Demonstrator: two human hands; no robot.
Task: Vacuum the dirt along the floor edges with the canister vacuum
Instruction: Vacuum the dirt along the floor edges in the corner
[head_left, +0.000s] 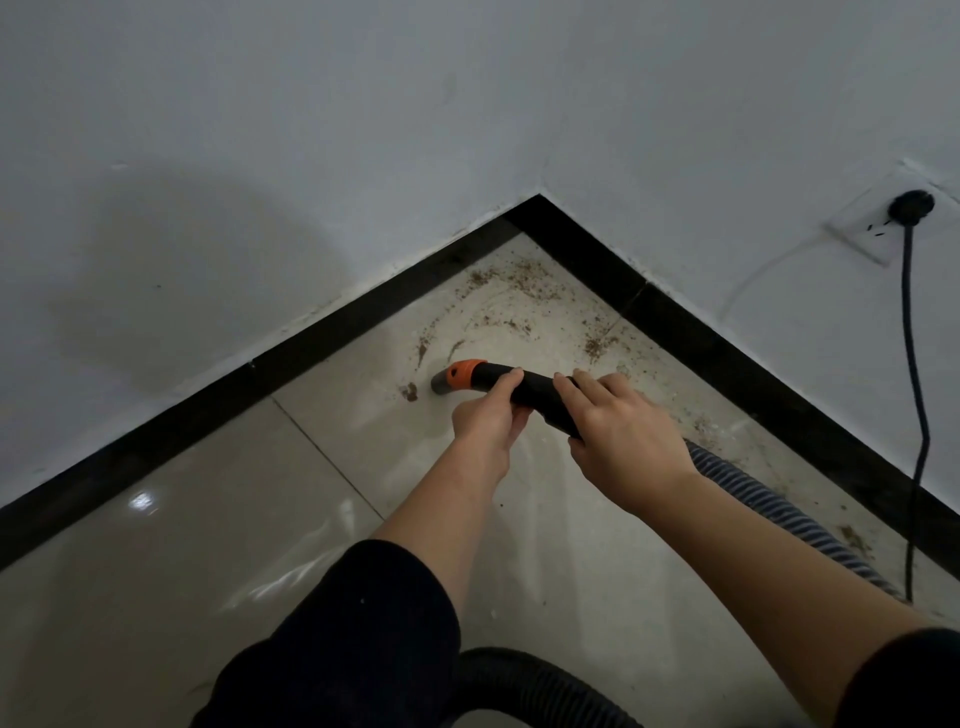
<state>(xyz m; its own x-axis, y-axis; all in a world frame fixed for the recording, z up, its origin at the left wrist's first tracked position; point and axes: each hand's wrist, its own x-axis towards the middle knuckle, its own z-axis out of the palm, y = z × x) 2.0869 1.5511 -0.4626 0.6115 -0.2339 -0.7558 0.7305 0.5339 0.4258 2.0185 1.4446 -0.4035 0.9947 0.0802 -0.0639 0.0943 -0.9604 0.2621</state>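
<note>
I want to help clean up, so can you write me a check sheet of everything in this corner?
Surface: glossy beige tile floor.
Job's things: brown dirt scattered in the corner and along the right edge; grey vacuum nozzle with an orange collar, pointing at a small dirt patch; ribbed hose trailing back right.
Clutter: nothing seen.
Grippers: left hand and right hand both grip the black handle.
Cables: black power cord hangs from the plug in the wall socket.
Surroundings: white walls, black baseboard.
</note>
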